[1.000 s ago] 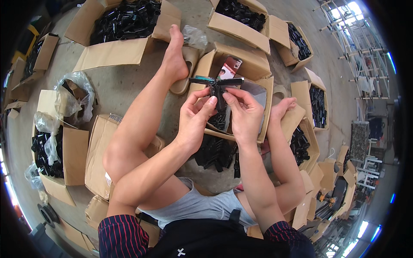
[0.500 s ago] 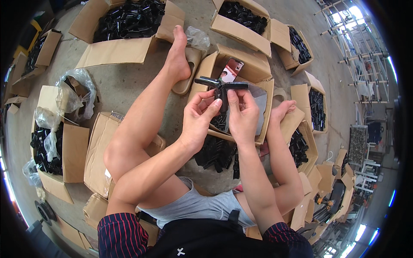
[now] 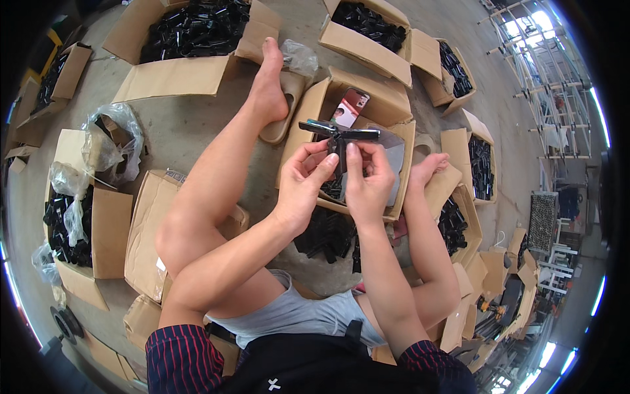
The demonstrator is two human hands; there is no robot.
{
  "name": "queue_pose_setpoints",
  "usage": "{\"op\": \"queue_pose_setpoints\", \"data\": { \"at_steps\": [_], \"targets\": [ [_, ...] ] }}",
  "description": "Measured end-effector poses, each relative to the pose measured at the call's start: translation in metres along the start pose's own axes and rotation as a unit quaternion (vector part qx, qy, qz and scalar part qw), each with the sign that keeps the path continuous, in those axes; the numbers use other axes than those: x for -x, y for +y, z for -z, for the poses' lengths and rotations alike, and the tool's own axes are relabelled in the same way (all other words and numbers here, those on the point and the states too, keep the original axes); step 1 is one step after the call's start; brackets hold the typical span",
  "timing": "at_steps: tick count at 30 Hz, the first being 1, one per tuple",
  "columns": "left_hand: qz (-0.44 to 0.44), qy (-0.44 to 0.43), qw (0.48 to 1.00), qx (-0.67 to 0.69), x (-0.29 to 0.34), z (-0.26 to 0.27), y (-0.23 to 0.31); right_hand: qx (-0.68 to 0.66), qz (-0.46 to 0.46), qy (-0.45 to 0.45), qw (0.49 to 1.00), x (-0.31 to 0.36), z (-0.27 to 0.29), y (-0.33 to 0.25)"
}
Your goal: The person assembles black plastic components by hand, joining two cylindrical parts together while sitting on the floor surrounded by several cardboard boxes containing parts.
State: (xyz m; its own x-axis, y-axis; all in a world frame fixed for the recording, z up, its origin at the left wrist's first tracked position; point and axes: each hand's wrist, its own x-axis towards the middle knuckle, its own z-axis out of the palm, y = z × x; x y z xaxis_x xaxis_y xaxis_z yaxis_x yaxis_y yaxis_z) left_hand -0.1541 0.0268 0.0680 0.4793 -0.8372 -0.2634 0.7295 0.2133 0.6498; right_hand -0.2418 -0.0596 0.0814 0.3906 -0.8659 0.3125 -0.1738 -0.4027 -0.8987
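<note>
Fingertips (image 3: 332,160) of the bare left hand (image 3: 298,190) were pinched, thumb toward forefinger, on the stem of a glossy black, three-armed piece (image 3: 338,134), apparently plastic, held over an open brown cardboard box (image 3: 380,97) between the legs. The bare right hand (image 3: 367,190) had its thumb and forefinger clamped on the same piece, close to where its arms met; how its other fingers bore was hard to tell. Handling it well seemed to call for a light, even pinch from both sides, with the two spread upper arms clear of the fingers and the joint in sight.

Around, from the left, a clear, crumpled plastic bag (image 3: 75,220) lay over black parts (image 3: 58,240) in a carton. A tan slipper (image 3: 293,98) stood beside the left foot (image 3: 268,98). Nearer the body, dark pieces (image 3: 323,236) were heaped on the floor. A phone with a red-and-white screen (image 3: 350,108) leaned inside the box, just beyond the piece. The forearms and hands hid much of the near rim, and the right leg (image 3: 430,256) partly blocked a filled carton (image 3: 471,220) at the right.
</note>
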Motion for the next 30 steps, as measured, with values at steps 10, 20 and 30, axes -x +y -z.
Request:
{"op": "queue_pose_setpoints", "data": {
  "at_steps": [10,20,30],
  "targets": [
    [0.014,0.0,1.0,-0.018,0.001,-0.003,-0.002,-0.117,-0.043,0.039,0.991,0.011,-0.004,0.002],
    [0.037,0.011,0.998,-0.053,0.007,-0.01,-0.019,-0.08,-0.081,0.062,0.992,0.025,0.014,0.004],
    [0.069,-0.019,0.996,-0.062,0.02,-0.005,-0.037,-0.021,-0.062,0.08,0.995,0.045,0.034,0.019]
  ]
}}
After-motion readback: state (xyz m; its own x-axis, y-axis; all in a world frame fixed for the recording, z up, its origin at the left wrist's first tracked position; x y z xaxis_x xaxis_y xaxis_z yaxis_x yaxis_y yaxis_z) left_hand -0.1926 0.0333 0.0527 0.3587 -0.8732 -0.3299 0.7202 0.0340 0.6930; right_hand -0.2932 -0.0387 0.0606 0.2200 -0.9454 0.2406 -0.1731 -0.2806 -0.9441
